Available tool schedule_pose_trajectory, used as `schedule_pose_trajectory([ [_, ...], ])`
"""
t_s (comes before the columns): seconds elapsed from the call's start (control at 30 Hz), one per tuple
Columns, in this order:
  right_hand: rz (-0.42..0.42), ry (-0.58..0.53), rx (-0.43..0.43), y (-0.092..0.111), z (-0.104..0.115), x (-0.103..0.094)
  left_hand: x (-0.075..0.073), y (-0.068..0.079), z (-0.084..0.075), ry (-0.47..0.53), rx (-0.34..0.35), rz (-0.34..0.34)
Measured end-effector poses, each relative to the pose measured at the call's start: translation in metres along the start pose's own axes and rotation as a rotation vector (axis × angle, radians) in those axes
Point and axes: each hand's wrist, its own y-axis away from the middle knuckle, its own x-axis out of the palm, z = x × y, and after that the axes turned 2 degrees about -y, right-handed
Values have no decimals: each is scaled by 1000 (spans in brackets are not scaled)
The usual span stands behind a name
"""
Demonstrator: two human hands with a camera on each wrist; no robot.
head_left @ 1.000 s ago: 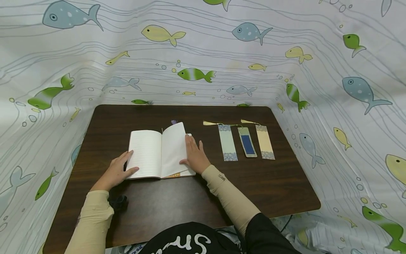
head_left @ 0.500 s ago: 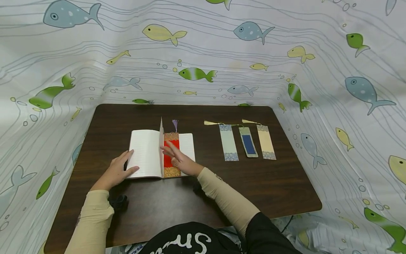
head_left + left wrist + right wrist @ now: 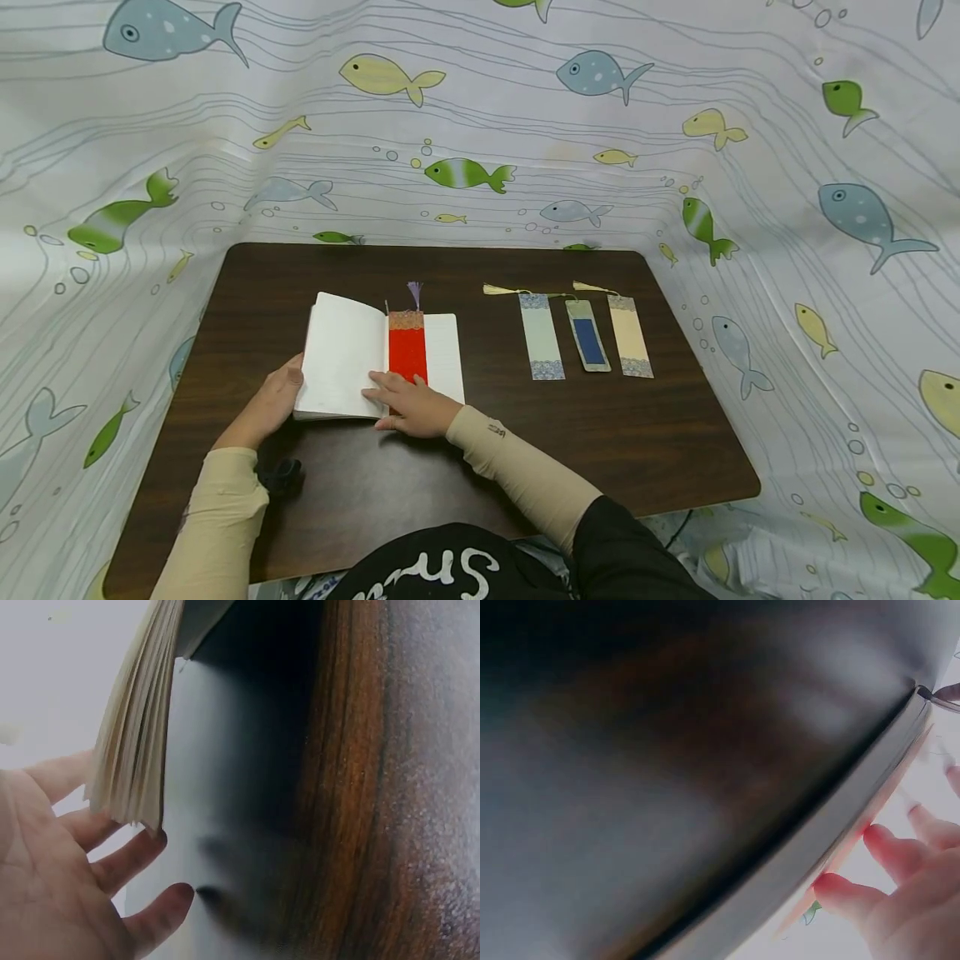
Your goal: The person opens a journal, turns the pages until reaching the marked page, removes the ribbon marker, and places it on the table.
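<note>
An open notebook (image 3: 347, 358) with blank-looking left pages lies on the table, its left page block raised. On its right-hand page lies a red bookmark (image 3: 407, 346) with a patterned gold top band and a purple tassel; my right hand covers its lower end. That right hand (image 3: 412, 406) rests over the bookmark and the inner page edge, fingers extended. In the right wrist view, fingertips (image 3: 889, 844) are right at the bookmark's side. My left hand (image 3: 270, 398) is at the notebook's left edge. The left wrist view shows its loosely extended fingers (image 3: 127, 862) against the page edges (image 3: 135, 742).
Right of the notebook lie a pale blue bookmark (image 3: 538, 333), a green-framed blue one (image 3: 588, 337) and a cream one (image 3: 630, 337), with tassels. A dark wooden table (image 3: 600, 450) carries everything. A fish-print sheet (image 3: 480, 117) surrounds it. A black object (image 3: 280, 477) sits by the left wrist.
The right hand has turned a page leftward, uncovering the red bookmark, then moved down over its lower end. The left hand has slid off the page to the notebook's left edge.
</note>
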Motion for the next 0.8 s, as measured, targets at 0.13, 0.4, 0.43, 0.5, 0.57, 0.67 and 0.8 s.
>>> schedule_pose_trajectory([
  [0.13, -41, 187, 49, -2, -4, 6, 2, -3, 2, -84, -45, 30],
  [0.4, -59, 226, 249, 18, -33, 3, 5, -2, 7, -118, -39, 42],
  [0.43, -59, 205, 260, 23, -41, 1, 5, -2, 7, -120, -33, 42],
  [0.5, -71, 163, 281, 35, -57, -2, 5, -2, 6, -120, -32, 43],
  [0.57, -77, 130, 307, 49, -75, -6, 5, -2, 6, -116, -35, 43],
  [0.67, -61, 77, 340, 71, -98, -15, 5, -2, 5, -114, -42, 39],
  [0.8, -26, 10, 367, 93, -118, -26, 5, -2, 4, -116, -48, 37],
])
